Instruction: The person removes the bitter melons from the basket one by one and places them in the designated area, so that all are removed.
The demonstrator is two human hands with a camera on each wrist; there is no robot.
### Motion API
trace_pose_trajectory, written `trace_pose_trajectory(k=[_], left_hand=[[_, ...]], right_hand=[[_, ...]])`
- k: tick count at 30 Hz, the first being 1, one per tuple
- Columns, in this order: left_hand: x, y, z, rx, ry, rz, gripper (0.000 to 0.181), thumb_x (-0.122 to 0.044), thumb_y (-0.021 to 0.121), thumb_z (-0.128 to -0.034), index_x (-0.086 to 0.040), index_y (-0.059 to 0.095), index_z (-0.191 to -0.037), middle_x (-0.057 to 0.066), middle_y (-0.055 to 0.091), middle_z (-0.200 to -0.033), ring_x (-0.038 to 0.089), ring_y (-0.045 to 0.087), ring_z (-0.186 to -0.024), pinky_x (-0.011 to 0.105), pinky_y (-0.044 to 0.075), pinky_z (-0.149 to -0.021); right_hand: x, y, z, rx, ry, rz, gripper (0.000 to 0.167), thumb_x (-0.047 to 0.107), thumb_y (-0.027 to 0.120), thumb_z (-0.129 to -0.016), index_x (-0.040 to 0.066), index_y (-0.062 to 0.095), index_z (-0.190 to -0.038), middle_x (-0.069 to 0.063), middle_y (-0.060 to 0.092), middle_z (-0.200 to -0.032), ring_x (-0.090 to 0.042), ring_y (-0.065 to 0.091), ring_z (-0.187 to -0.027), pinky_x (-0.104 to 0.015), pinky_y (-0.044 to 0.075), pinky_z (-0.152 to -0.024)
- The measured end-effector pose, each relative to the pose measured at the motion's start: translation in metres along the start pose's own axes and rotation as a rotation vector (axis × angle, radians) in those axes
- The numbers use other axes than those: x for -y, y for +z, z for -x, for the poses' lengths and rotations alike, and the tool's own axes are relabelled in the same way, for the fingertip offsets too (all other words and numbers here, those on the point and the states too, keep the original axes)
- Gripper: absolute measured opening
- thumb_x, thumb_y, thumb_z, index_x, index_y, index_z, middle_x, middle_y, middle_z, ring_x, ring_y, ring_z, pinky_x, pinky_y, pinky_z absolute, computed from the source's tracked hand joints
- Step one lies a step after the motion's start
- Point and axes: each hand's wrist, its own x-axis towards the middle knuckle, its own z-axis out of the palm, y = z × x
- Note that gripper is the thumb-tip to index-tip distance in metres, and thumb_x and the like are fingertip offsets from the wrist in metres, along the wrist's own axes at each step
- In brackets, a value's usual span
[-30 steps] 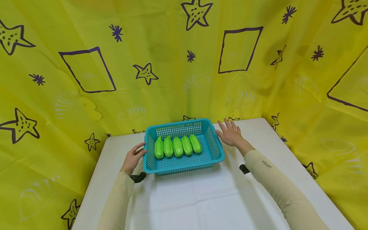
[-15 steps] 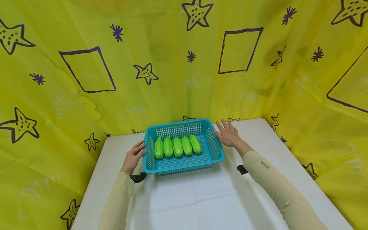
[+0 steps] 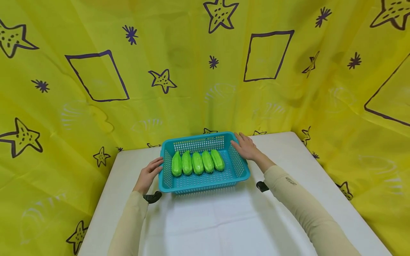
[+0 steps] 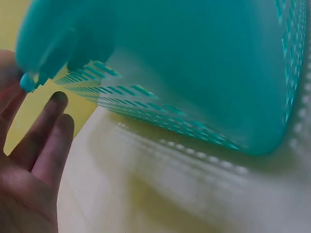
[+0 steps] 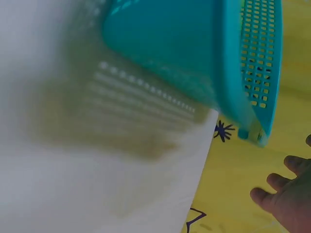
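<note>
A turquoise plastic basket [image 3: 205,186] with perforated walls stands on the white table. Several bright green, elongated vegetable-like pieces [image 3: 197,163] lie side by side in it, towards its left half; their exact kind cannot be told. At the basket's left rim is my left hand [image 3: 148,176], its fingertips at the edge and two fingers [image 4: 53,145] extended below the rim in the left wrist view. My right hand [image 3: 248,148] lies over the right rim, fingers spread and nearly straight. In the right wrist view those fingers [image 5: 279,182] appear apart from the basket; whether they touch it is unclear.
The white table [image 3: 205,231] extends in front of the basket and to both sides. A yellow curtain [image 3: 192,106] with drawn stars and frames hangs close behind it and along both sides. Black wrist devices [image 3: 153,197] sit under the wrists.
My right hand has moved left and inward, from beside the basket's right rim to over it. My left hand stays at the left rim, and the basket and green pieces hardly shift.
</note>
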Motion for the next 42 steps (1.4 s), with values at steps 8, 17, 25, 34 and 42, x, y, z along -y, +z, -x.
trace_pose_trajectory(k=[8,17,25,34,42], left_hand=[[-0.003,0.004,0.006,0.024,0.022,0.143,0.046,-0.016,0.053,-0.1023,0.002,0.045,-0.144,0.005,0.03,-0.158,0.033,0.029,-0.142,0.032,0.041,-0.106],[-0.023,0.015,0.018,-0.007,-0.009,0.307,0.043,-0.003,0.047,-0.1025,0.008,0.042,-0.143,0.008,0.027,-0.159,0.028,0.029,-0.143,0.017,0.05,-0.09],[-0.021,0.014,0.016,-0.023,-0.016,0.299,0.043,-0.005,0.048,-0.1021,0.007,0.043,-0.143,0.007,0.028,-0.158,0.025,0.026,-0.145,0.017,0.05,-0.089],[-0.023,0.014,0.016,-0.031,-0.032,0.306,0.043,-0.003,0.048,-0.1017,0.007,0.044,-0.143,0.006,0.029,-0.158,0.024,0.025,-0.145,0.015,0.049,-0.088],[-0.022,0.014,0.017,-0.039,-0.025,0.302,0.042,-0.003,0.048,-0.1018,0.008,0.043,-0.142,0.007,0.029,-0.158,0.025,0.024,-0.146,0.015,0.049,-0.089]], right_hand=[[0.011,0.003,-0.006,-0.043,-0.084,-0.182,0.061,0.025,0.048,-0.103,-0.005,0.026,-0.151,-0.028,0.031,-0.152,-0.046,0.03,-0.138,-0.06,0.027,-0.112],[0.027,0.011,-0.014,0.023,-0.037,-0.227,0.055,0.023,0.053,-0.101,0.001,0.038,-0.149,-0.023,0.039,-0.149,-0.043,0.048,-0.126,-0.055,0.045,-0.098],[0.033,0.023,-0.02,0.07,-0.018,-0.275,0.054,0.015,0.058,-0.098,-0.002,0.04,-0.147,-0.023,0.036,-0.152,-0.044,0.044,-0.129,-0.054,0.043,-0.101],[0.031,0.031,-0.026,0.149,0.139,-0.378,0.054,0.023,0.06,-0.098,0.006,0.044,-0.147,-0.023,0.04,-0.149,-0.042,0.043,-0.131,-0.052,0.044,-0.102],[0.028,0.043,-0.026,0.213,0.21,-0.536,0.057,0.02,0.061,-0.098,0.009,0.039,-0.15,-0.021,0.031,-0.154,-0.041,0.036,-0.137,-0.051,0.04,-0.106]])
